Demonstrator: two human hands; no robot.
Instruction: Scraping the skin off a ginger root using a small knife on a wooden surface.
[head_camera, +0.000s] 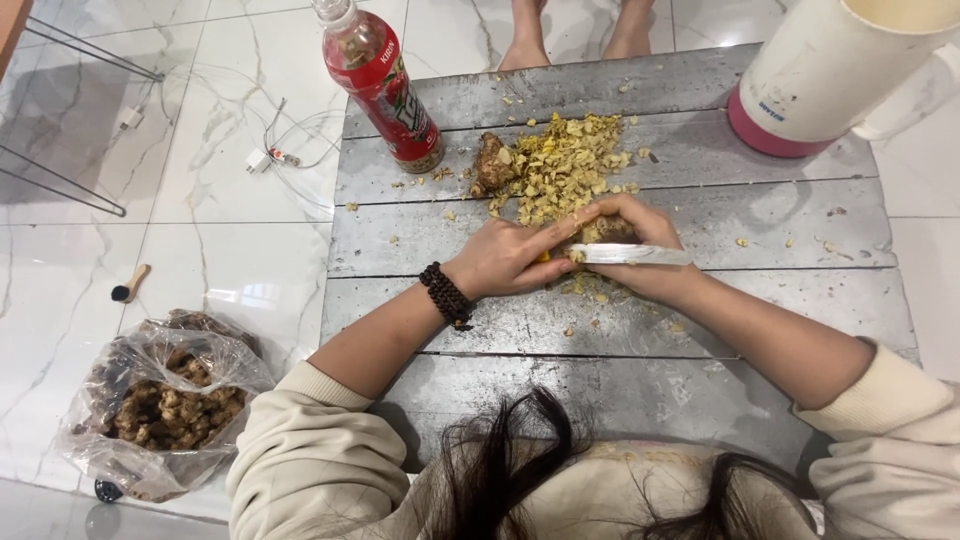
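L hand (505, 255) grips knife (630, 254); R hand (640, 250) clamps ginger piece (605, 230); peel heap (565, 165) large; bag (165, 410) approx. full, unpeeled.

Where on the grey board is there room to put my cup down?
The grey board is bare on its right side, below the white and pink jug. The near strip by the sleeves is bare too. It is crowded in the middle: the peel pile, ginger piece, red bottle, and both hands, left hand and right hand with the knife.
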